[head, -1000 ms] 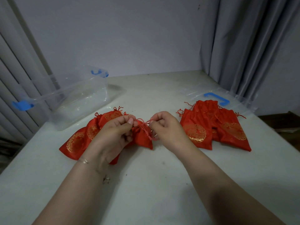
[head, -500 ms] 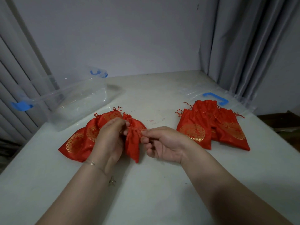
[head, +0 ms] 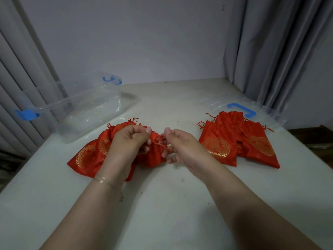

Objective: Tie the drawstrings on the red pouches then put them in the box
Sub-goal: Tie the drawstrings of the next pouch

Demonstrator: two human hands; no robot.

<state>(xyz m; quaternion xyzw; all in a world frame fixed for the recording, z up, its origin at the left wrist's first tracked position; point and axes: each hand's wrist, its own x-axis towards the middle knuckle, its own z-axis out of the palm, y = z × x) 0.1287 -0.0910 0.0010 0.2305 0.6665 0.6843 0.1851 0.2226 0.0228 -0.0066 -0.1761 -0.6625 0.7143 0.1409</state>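
Observation:
A red pouch with a cinched neck sits between my hands at the table's middle. My left hand pinches its drawstring on the left side of the neck. My right hand pinches the drawstring on the right side. Behind my left hand lies a pile of red pouches with gold round patterns. Another pile of red pouches lies to the right. The clear plastic box with blue latches stands open at the back left.
The box's clear lid with a blue handle lies under the right pile. Grey curtains hang at the right and blinds at the left. The white table meets a wall at the back.
The pouch's neck was stretched between both hands, then hung bunched from my left hand. Now both hands are back at the neck, pinching the drawstring close together.

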